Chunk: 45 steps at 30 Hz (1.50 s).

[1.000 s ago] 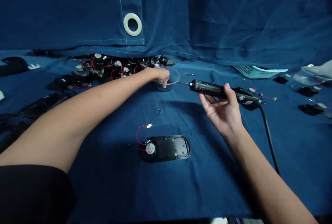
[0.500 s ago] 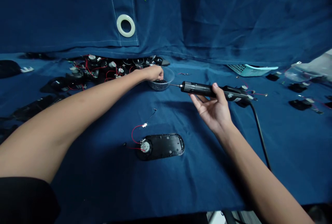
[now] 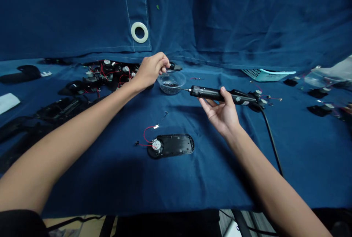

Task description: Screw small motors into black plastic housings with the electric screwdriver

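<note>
My right hand [image 3: 222, 114] is wrapped around a black electric screwdriver [image 3: 211, 93], its bit pointing left. The bit's tip is near a clear plastic bowl [image 3: 172, 79] holding many small dark pieces that look like screws. Above the bowl's left rim, my left hand [image 3: 154, 67] is closed in a pinch. Whatever is between its fingertips is too small to make out. On the cloth nearer to me lies a long black plastic housing [image 3: 176, 145], open side up. A round whitish motor [image 3: 156, 144] with red wires [image 3: 145, 133] sits at its left end.
Black parts with red wires [image 3: 104, 72] are heaped at the back left. A turquoise basket [image 3: 269, 75] stands at the back right, with small wired black parts [image 3: 319, 110] beyond it. The screwdriver's cable [image 3: 271, 138] trails toward me over the blue cloth [image 3: 110, 178].
My left hand has risen out of the bowl, its fingers pinched together. The right hand still holds the screwdriver in nearly the same place. The view has shifted slightly.
</note>
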### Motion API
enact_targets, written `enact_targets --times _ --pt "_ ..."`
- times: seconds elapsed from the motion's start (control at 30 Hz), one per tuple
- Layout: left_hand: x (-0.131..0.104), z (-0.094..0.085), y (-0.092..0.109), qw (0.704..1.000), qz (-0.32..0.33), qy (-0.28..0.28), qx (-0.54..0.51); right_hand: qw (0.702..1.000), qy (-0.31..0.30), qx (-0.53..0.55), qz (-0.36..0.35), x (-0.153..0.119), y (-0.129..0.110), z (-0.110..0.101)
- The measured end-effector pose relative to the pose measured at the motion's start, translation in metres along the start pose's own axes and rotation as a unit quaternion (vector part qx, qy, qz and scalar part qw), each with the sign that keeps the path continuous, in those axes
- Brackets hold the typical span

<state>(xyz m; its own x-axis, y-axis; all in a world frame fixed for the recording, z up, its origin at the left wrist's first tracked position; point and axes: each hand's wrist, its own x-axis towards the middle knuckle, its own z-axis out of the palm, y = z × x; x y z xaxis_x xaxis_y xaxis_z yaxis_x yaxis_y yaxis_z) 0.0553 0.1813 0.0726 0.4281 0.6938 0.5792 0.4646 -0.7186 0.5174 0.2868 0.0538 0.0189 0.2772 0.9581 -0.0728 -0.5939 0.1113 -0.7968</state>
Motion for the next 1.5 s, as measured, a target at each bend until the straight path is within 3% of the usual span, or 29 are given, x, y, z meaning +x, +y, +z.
enact_targets --times 0.07,0.13,0.3,0.43,0.67,1.03,1.17,1.27,1.37,1.5 --pt "-0.023 -0.003 0.014 0.994 -0.013 0.075 -0.081 0.999 0.013 0.035 0.002 -0.004 0.001 0.004" --pt "-0.048 -0.003 0.027 0.984 -0.034 0.116 -0.132 0.998 0.018 0.059 0.008 -0.008 0.002 0.009" --pt "-0.105 -0.003 0.053 0.972 -0.103 0.127 -0.167 0.995 0.018 0.089 0.042 -0.023 0.005 0.019" --pt "-0.129 -0.003 0.071 0.961 -0.125 0.13 -0.21 0.993 0.001 0.09 0.073 -0.035 0.006 0.027" --pt "-0.137 0.0 0.083 0.928 -0.145 0.197 -0.28 0.991 -0.016 0.079 0.106 -0.051 0.006 0.035" --pt "-0.139 0.001 0.082 0.934 -0.131 0.181 -0.28 0.989 -0.028 0.076 0.124 -0.057 0.007 0.037" --pt "-0.141 -0.001 0.076 0.951 -0.113 0.168 -0.234 0.989 -0.017 0.066 0.128 -0.057 0.009 0.037" --pt "-0.143 -0.006 0.071 0.981 -0.051 0.144 -0.12 0.991 -0.013 0.057 0.117 -0.057 0.011 0.037" --pt "-0.144 -0.007 0.065 0.991 0.003 0.126 -0.043 0.993 -0.01 0.048 0.109 -0.056 0.014 0.035" --pt "-0.144 -0.004 0.058 0.99 -0.034 0.11 -0.081 0.993 0.002 0.051 0.108 -0.056 0.016 0.035"
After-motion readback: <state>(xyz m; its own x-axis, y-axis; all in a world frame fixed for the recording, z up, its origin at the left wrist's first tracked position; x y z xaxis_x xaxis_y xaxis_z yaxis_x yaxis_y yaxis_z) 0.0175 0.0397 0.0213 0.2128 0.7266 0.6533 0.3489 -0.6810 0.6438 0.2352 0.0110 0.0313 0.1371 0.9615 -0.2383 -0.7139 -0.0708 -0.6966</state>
